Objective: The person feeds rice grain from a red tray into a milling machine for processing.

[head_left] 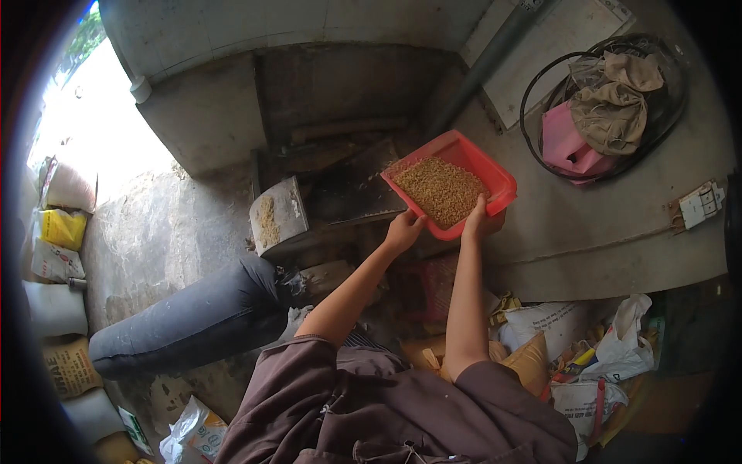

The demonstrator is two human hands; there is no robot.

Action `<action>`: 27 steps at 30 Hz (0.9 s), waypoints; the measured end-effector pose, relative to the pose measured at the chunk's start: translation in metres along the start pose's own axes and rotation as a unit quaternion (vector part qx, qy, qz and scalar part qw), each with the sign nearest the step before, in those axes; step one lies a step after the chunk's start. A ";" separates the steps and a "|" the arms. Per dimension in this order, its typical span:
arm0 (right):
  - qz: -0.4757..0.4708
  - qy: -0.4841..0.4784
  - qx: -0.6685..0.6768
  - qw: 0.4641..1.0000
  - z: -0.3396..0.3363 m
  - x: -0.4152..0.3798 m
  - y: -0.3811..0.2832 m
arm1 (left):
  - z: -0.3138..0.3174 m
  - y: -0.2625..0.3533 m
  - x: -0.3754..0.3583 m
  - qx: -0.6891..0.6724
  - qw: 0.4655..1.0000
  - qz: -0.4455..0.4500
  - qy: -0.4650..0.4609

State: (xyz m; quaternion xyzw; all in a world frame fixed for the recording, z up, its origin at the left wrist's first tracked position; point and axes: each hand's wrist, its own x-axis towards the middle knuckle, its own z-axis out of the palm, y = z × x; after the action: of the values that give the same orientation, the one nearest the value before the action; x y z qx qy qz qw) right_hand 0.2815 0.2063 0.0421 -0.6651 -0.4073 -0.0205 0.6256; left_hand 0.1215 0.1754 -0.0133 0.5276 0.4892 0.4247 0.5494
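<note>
A red plastic tray [504,185] with sloping sides is held up in front of me, tilted in view. Brown grain [440,188] fills much of it. My left hand [403,231] grips the tray's near left edge. On the near right rim my right hand [477,219] is closed, thumb over the edge and the other fingers mostly hidden underneath. Just beyond and left of the tray is a dark machine with a flat black metal surface [340,185]. Its pale metal end piece [287,224] carries a patch of grain or meal.
A long dark cloth-covered tube [185,321] crosses the concrete floor [131,232] on my left. Sacks [62,230] and containers line the left wall. More bags [545,325] lie at my right. A cable loop with a pink item [568,139] hangs on the right wall.
</note>
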 end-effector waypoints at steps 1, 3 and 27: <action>-0.039 0.039 -0.004 0.998 0.001 -0.001 0.001 | -0.001 0.002 0.000 0.000 1.000 0.000 0.001; -0.024 0.027 0.016 0.999 0.003 0.003 0.002 | -0.002 0.004 -0.001 0.048 0.998 -0.033 -0.016; 0.052 -0.039 0.010 0.998 -0.002 0.003 -0.003 | -0.004 0.006 -0.005 0.011 1.000 0.000 -0.011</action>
State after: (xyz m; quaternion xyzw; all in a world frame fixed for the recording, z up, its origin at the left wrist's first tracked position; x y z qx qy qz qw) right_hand 0.2831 0.2053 0.0462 -0.6791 -0.3966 0.0422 0.6162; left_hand 0.1167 0.1715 -0.0065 0.5383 0.4877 0.4132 0.5493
